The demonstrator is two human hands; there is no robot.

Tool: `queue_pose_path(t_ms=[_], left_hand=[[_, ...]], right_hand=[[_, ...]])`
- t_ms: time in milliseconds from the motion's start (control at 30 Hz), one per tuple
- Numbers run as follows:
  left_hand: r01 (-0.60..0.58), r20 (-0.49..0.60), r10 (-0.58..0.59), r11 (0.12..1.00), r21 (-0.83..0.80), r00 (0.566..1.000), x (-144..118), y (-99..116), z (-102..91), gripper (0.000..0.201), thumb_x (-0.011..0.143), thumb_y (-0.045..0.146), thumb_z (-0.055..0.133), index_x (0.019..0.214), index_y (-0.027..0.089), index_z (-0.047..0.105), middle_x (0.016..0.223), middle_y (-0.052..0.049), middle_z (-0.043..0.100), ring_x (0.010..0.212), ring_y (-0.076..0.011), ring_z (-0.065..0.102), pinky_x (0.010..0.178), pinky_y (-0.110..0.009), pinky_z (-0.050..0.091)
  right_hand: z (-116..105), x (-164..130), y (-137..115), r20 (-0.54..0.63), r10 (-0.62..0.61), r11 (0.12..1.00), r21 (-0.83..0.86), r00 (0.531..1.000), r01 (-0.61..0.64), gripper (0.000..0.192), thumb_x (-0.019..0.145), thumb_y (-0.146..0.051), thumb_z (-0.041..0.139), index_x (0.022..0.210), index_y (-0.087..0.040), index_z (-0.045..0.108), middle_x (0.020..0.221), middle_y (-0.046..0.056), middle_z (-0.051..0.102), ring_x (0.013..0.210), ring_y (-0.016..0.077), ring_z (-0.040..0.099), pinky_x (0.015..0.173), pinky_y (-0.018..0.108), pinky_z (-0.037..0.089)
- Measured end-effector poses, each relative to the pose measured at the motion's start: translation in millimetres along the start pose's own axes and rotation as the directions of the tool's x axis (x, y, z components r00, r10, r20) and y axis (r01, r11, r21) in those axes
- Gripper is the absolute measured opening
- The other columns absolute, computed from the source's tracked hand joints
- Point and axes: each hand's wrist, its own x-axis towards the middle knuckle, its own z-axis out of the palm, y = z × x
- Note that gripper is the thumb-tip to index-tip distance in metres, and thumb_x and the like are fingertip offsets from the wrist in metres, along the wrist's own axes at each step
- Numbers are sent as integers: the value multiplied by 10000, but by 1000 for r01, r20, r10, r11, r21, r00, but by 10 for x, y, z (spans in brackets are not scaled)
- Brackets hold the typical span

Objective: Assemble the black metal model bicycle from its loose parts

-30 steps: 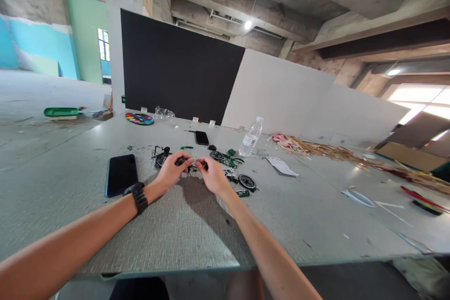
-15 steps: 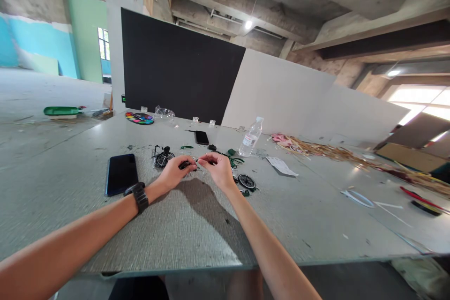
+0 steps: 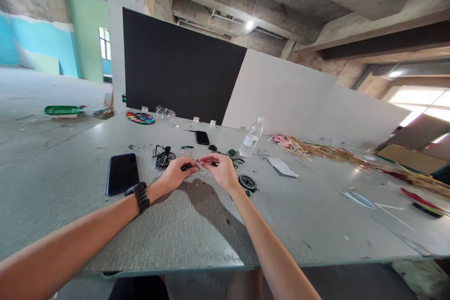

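Head view put my left hand and right hand at frame centre, both pinching one small dark part lying crosswise between them, nearer the left, above the table.

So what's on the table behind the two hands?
Behind the left hand and right hand lie a small black phone, a water bottle and green model parts. Whatever sits directly beneath the hands is covered.
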Motion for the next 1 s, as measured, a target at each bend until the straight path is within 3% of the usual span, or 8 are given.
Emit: queue_pose_path(t_ms=[367,667,1000], left_hand=[[-22,24,22,1000,4,999,0,23,-5,230,860,394,653,797,177,696,812,-33,696,773,-186,603,754,-294,458],[2,34,-3,1000,6,999,-7,44,-9,272,864,426,634,775,176,691,757,-29,665,724,-179,575,689,-278,431],[87,-59,-86,996,20,995,0,-33,-1,276,854,449,615,846,180,678,708,-13,651,612,-156,566,609,-265,416]], right_hand=[[32,-6,2,42,-41,999,-25,998,42,179,822,-335,741,922,-188,712,874,63,779,837,215,745,789,329,553],[3,-14,-17,62,-1,1000,-25,998,3,197,840,-333,721,977,-193,694,880,62,775,824,212,735,737,310,518],[34,-11,-23,44,76,993,86,996,-79,310,774,-428,777,949,-188,687,824,58,751,752,196,700,664,285,496]])
